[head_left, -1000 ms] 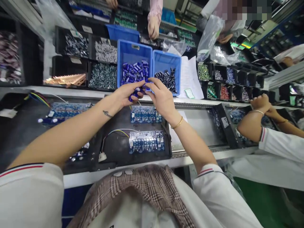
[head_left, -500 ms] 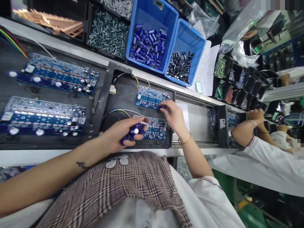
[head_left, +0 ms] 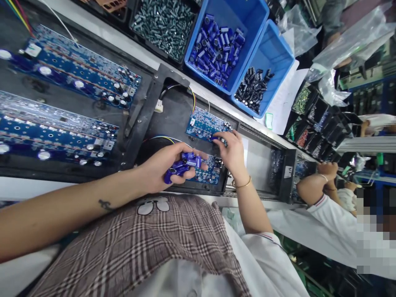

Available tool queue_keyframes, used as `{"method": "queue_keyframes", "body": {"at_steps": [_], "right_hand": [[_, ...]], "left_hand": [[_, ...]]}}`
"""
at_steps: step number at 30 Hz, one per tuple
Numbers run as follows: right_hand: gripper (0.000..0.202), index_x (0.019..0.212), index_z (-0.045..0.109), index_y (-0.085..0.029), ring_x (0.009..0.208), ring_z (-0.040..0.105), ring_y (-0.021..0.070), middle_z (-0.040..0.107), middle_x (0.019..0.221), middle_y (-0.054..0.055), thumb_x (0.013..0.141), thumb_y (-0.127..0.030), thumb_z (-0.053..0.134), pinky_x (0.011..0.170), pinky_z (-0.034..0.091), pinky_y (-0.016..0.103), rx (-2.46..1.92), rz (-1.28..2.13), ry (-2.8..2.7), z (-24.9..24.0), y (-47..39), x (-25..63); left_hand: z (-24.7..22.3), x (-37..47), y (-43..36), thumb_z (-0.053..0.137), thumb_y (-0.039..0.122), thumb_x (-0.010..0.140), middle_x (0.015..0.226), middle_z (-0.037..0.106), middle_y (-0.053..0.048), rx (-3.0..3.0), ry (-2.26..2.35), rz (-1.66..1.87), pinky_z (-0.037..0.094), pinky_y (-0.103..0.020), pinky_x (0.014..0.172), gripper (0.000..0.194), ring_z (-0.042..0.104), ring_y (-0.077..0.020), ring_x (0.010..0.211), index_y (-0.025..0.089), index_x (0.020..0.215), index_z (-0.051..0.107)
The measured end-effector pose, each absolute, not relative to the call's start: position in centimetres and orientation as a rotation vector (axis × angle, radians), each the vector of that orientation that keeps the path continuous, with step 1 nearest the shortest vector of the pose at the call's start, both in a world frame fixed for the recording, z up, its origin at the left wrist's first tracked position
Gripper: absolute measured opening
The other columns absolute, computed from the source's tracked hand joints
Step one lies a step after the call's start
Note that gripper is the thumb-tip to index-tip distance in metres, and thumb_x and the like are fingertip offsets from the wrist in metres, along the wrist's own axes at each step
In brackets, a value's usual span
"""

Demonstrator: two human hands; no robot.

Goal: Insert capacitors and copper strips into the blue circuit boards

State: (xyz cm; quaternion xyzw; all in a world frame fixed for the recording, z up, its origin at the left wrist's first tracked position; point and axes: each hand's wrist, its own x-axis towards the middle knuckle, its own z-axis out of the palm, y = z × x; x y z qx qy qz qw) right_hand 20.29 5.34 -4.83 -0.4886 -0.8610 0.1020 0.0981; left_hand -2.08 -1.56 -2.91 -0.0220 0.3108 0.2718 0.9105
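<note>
Several blue capacitors (head_left: 183, 163) lie in my left hand (head_left: 163, 164), its fingers curled around them above the lower small circuit board (head_left: 210, 170). My right hand (head_left: 232, 149) pinches a single blue capacitor (head_left: 213, 137) at the lower right edge of the upper small circuit board (head_left: 206, 124). Fingers partly hide that capacitor, so I cannot tell whether its leads are in the board. Coloured wires run from the top left of the upper board. Both boards lie in a black tray (head_left: 173, 119).
Behind the boards stand a blue bin of blue capacitors (head_left: 227, 82), a blue bin of black capacitors (head_left: 262, 107) and a black box of small green capacitors (head_left: 182, 55). Larger populated boards (head_left: 83, 76) lie at left. A co-worker's arm (head_left: 312, 185) is at right.
The view has tilted and shifted, so the bins and boards appear turned. My left hand has rolled, showing more of its capacitors. My right hand stays at the upper board's edge.
</note>
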Motion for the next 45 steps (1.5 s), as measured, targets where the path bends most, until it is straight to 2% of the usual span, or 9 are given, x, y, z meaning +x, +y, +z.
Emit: {"method": "queue_keyframes", "body": {"at_steps": [3, 6, 12, 15, 21, 28, 35, 41, 45], "right_hand": [[0.02, 0.106, 0.065, -0.024, 0.103, 0.066, 0.0188, 0.074, 0.105, 0.003, 0.099, -0.021, 0.046, 0.116, 0.029, 0.05, -1.344, 0.197, -2.671, -4.9, 5.4, 20.2], [0.024, 0.113, 0.063, -0.024, 0.109, 0.065, 0.0192, 0.075, 0.107, 0.005, 0.1, -0.02, 0.044, 0.117, 0.027, 0.051, -1.266, 0.15, -2.75, -4.5, 5.4, 20.0], [0.027, 0.124, 0.059, -0.026, 0.117, 0.061, 0.0158, 0.069, 0.124, 0.003, 0.097, -0.022, 0.054, 0.109, 0.042, 0.04, -1.165, 0.424, -2.571, -0.5, 2.2, 18.5], [0.032, 0.126, 0.058, -0.028, 0.114, 0.062, 0.0168, 0.07, 0.121, 0.001, 0.095, -0.024, 0.057, 0.108, 0.043, 0.041, -1.075, 0.469, -2.611, 1.2, -0.1, 17.3], [0.02, 0.115, 0.062, -0.027, 0.1, 0.065, 0.0186, 0.072, 0.105, 0.002, 0.098, -0.026, 0.053, 0.108, 0.039, 0.043, -1.291, 0.298, -2.574, -0.4, 1.0, 16.7], [0.017, 0.106, 0.063, -0.024, 0.103, 0.062, 0.0217, 0.071, 0.103, 0.004, 0.098, -0.025, 0.049, 0.11, 0.034, 0.049, -1.461, 0.259, -2.638, -4.1, 5.4, 16.7], [0.017, 0.104, 0.065, -0.023, 0.098, 0.063, 0.0217, 0.07, 0.098, 0.004, 0.098, -0.028, 0.049, 0.111, 0.036, 0.05, -1.446, 0.194, -2.698, -4.0, 5.4, 16.5], [0.018, 0.102, 0.065, -0.022, 0.094, 0.064, 0.0216, 0.07, 0.096, 0.005, 0.098, -0.031, 0.05, 0.111, 0.036, 0.053, -1.386, 0.168, -2.751, -4.4, 6.1, 16.6], [0.018, 0.107, 0.065, -0.024, 0.102, 0.065, 0.0218, 0.072, 0.103, 0.004, 0.098, -0.031, 0.051, 0.113, 0.035, 0.052, -1.218, 0.186, -2.807, -3.4, 5.8, 16.2]], "left_hand": [[-3.0, -2.2, -1.2, 0.05, 0.021, 0.085, 0.085, 0.066, -0.011, -0.037, 0.625, 0.57, 0.028, -0.012, 0.025, 0.031, 0.049, -0.0083, 0.044, 0.012, 0.111, 0.066], [-2.7, -2.1, -1.2, 0.054, 0.018, 0.083, 0.084, 0.066, -0.01, -0.029, 0.674, 0.589, 0.027, -0.011, 0.026, 0.026, 0.049, -0.0075, 0.044, 0.013, 0.105, 0.066], [-2.4, -1.6, -1.6, 0.054, 0.018, 0.087, 0.077, 0.064, -0.005, -0.081, 0.823, 0.671, 0.025, -0.011, 0.025, 0.009, 0.049, -0.0062, 0.042, 0.014, 0.088, 0.062], [-2.3, -1.2, -1.9, 0.051, 0.021, 0.091, 0.06, 0.055, -0.001, -0.067, 0.844, 0.686, 0.026, -0.012, 0.026, 0.016, 0.048, -0.0071, 0.04, 0.014, 0.08, 0.06], [-2.6, -1.2, -1.9, 0.051, 0.024, 0.092, 0.071, 0.061, -0.004, -0.065, 0.845, 0.635, 0.028, -0.013, 0.028, 0.016, 0.051, -0.0081, 0.044, 0.014, 0.089, 0.063], [-3.2, -2.3, -2.0, 0.052, 0.03, 0.088, 0.072, 0.057, -0.005, -0.063, 0.768, 0.552, 0.033, -0.016, 0.029, 0.022, 0.054, -0.0118, 0.051, 0.013, 0.083, 0.064], [-3.2, -3.2, -2.4, 0.054, 0.036, 0.089, 0.073, 0.056, -0.004, -0.021, 0.72, 0.605, 0.032, -0.015, 0.029, 0.028, 0.052, -0.0118, 0.051, 0.016, 0.101, 0.07], [-3.4, -3.6, -2.1, 0.051, 0.031, 0.086, 0.075, 0.057, -0.005, -0.094, 0.693, 0.627, 0.032, -0.017, 0.029, 0.02, 0.052, -0.0119, 0.049, 0.015, 0.082, 0.064], [-3.7, -3.4, -2.1, 0.05, 0.032, 0.086, 0.072, 0.055, -0.004, -0.101, 0.729, 0.627, 0.029, -0.017, 0.028, 0.021, 0.05, -0.0109, 0.046, 0.016, 0.082, 0.063]]}}
